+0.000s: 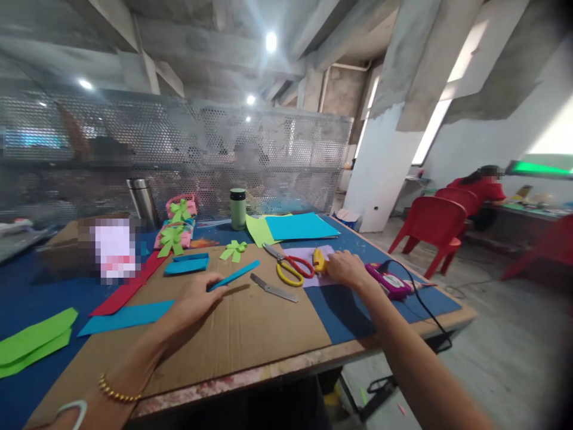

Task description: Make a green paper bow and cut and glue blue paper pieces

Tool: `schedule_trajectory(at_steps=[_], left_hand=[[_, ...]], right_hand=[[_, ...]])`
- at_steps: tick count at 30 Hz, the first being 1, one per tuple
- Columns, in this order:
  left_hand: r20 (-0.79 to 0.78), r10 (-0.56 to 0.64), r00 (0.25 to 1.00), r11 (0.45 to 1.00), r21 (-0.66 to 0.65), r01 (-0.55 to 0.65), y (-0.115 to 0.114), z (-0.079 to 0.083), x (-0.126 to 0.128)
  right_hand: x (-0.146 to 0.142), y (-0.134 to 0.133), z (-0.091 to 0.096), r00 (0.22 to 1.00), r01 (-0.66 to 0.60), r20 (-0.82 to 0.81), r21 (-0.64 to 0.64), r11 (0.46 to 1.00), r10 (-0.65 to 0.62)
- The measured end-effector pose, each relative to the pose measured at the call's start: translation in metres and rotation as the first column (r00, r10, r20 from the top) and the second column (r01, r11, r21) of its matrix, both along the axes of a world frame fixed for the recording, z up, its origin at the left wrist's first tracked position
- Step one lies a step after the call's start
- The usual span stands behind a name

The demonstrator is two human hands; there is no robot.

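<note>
Where our left hand (203, 297) is: we pinch a thin blue strip (237, 275) in its fingers, over the brown cardboard (250, 334).
Right hand (344, 267): it is well apart from our left one, right by a yellow thing (319, 261); we cannot tell if it grips it.
Scissors (290, 267): they lie open between our hands, with a flat metal piece (274, 289) near them.
Green bow (234, 251): it sits just past our left hand.
Pink-purple tool (388, 280): it lies to the right of our right hand, on the blue table (344, 307).
</note>
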State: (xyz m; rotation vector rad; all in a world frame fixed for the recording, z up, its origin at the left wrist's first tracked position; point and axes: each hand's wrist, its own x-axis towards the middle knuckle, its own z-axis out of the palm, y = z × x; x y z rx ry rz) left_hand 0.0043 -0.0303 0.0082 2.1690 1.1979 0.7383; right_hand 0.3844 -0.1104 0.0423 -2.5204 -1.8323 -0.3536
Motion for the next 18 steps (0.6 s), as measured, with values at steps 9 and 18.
schedule_trajectory(at_steps=[9, 18], left_hand=[[0.105, -0.029, 0.994, 0.996, -0.087, 0.038, 0.003, 0.000, 0.001], [0.101, 0.034, 0.994, 0.996, -0.086, -0.025, 0.005, -0.003, 0.002]], right_hand=[[0.026, 0.010, -0.021, 0.998, -0.044, 0.036, -0.085, 0.995, 0.047], [0.004, -0.004, -0.003, 0.972, -0.158, -0.108, 0.349, 0.924, 0.207]])
